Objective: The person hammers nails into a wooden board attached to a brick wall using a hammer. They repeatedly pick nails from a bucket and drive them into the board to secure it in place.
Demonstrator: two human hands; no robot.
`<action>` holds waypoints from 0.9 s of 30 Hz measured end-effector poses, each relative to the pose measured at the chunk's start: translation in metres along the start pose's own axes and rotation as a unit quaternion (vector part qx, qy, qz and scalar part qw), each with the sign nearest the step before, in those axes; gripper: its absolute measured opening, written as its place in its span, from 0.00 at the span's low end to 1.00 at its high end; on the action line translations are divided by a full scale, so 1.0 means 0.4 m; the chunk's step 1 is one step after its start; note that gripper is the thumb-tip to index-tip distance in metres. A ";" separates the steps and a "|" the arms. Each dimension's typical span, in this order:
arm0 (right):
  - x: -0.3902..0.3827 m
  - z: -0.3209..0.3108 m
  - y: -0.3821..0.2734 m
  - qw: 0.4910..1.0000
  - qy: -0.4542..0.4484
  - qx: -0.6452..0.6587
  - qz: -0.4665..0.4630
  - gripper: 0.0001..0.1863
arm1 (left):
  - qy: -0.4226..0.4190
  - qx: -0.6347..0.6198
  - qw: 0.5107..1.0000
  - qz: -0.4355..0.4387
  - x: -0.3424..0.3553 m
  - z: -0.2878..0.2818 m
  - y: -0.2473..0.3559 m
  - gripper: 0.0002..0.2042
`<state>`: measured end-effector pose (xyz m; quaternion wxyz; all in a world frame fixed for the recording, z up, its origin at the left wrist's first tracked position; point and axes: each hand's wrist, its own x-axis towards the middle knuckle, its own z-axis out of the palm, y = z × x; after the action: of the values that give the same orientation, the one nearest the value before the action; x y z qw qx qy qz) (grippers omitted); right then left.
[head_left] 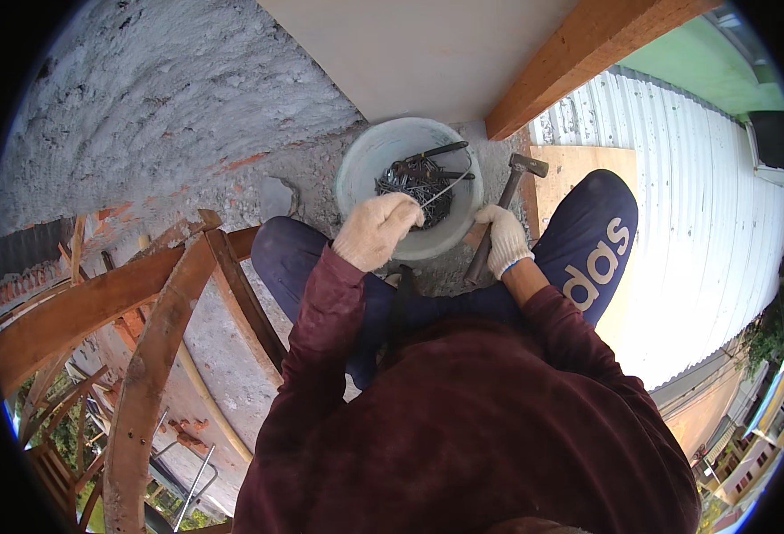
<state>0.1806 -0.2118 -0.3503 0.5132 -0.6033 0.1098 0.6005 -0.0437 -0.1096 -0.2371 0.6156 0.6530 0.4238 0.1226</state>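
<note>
My left hand (379, 233), in a pale knitted glove, is closed in a pinch over the near left rim of a whitish plastic bucket (349, 169). A thin grey metal wire (448, 190) runs from its fingertips across the bucket and bends up near the right rim. In the bucket lie many loose nails (410, 182) and a black-handled tool (446, 149), probably pliers. My right hand (505, 242), also gloved, is closed round the handle of a hammer (509, 185) beside the bucket. The hammer's head points away from me, near my right knee.
A rough cement wall (178, 98) rises at left, with a smooth pale panel (427, 53) ahead. One wooden post (579, 62) stands beyond the bucket. Wooden beams (156, 374) cross at lower left. White corrugated roofing (668, 231) and a plywood sheet (579, 160) lie to my right.
</note>
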 end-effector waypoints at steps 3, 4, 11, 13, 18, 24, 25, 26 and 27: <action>-0.018 -0.063 0.023 0.997 0.058 -0.046 0.010 0.11 | -0.016 -0.025 0.999 -0.013 -0.030 0.018 -0.001 0.15; -0.028 -0.070 0.031 0.997 0.070 -0.016 0.025 0.10 | -0.024 -0.051 0.998 -0.030 -0.034 0.018 0.000 0.14; -0.067 -0.123 0.016 0.994 0.081 0.058 0.046 0.05 | 0.346 0.387 0.845 0.127 0.077 0.017 -0.044 0.12; -0.070 -0.113 0.013 0.994 0.100 0.041 0.035 0.01 | 0.388 0.440 0.787 0.190 0.085 0.020 0.011 0.13; -0.068 -0.094 -0.006 0.990 0.112 0.066 -0.051 0.10 | 0.021 0.182 0.977 0.107 0.079 0.088 0.058 0.07; -0.101 -0.064 -0.025 0.993 0.092 0.059 -0.044 0.20 | -0.205 0.502 0.840 0.025 0.217 0.241 -0.242 0.16; -0.102 -0.069 -0.019 0.993 0.090 0.069 -0.041 0.20 | -0.232 0.530 0.815 0.022 0.221 0.262 -0.259 0.17; -0.098 -0.070 -0.020 0.992 0.087 0.079 -0.042 0.21 | -0.229 0.556 0.797 0.051 0.230 0.278 -0.266 0.21; -0.094 -0.072 -0.021 0.992 0.083 0.088 -0.043 0.21 | -0.228 0.560 0.794 0.061 0.237 0.293 -0.273 0.21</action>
<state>0.1950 -0.2479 -0.3218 0.5789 -0.6074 0.1787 0.5138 0.0500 -0.1378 -0.3953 0.2129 0.9169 0.2251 -0.2516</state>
